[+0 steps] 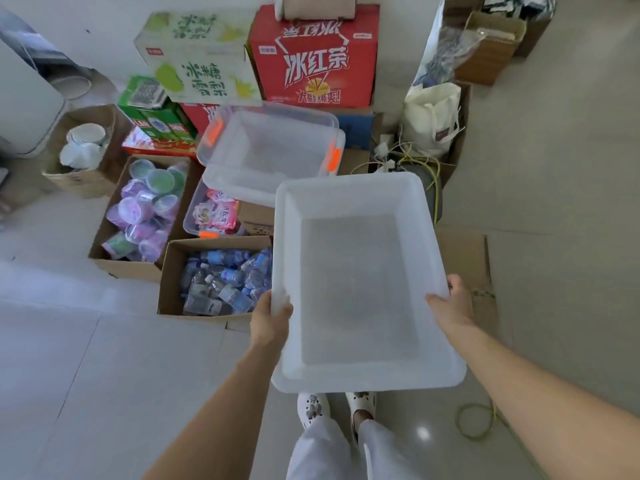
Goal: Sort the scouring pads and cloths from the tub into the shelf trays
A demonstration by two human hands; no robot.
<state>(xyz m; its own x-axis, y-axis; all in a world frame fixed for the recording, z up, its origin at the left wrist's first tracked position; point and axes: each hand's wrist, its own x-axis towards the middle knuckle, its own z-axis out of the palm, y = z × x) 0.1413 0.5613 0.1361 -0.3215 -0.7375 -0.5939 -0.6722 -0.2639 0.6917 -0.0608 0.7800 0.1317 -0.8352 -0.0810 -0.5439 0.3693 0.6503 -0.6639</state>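
- Grips tub (pixel 346 184) by both long sides, one hand per rim.
- Left hand (pixel 272 318) clamped on left rim: thumb hooked over the edge, fingers tucked out of sight below.
- Right hand (pixel 450 304) curled round right rim: thumb on top, other fingers wrapped down the outer wall.
- Tub white, translucent, rectangular; held off the tiled floor (pixel 104 375) in front of the body, near end above white clogs (pixel 311 408).
- Shows only its bare grey bottom inside.
- Just past tub's far-left corner: clear bin (pixel 270 150) with orange latches, sitting on a second clear bin (pixel 214 213) with pink packets inside.
- Left of tub, close by: open cardboard box (pixel 221 282) full of water bottles.
- Further left: second box (pixel 145 216) with purple and green lidded cups.
- Back by the wall: red carton (pixel 315 57), green-and-white carton (pixel 201 57) touching its left side.
- Right of red carton: white tote bag (pixel 433 116), tangle of yellow-green wire at its foot.
- Loop of cable (pixel 474 420) on the floor under the right forearm.
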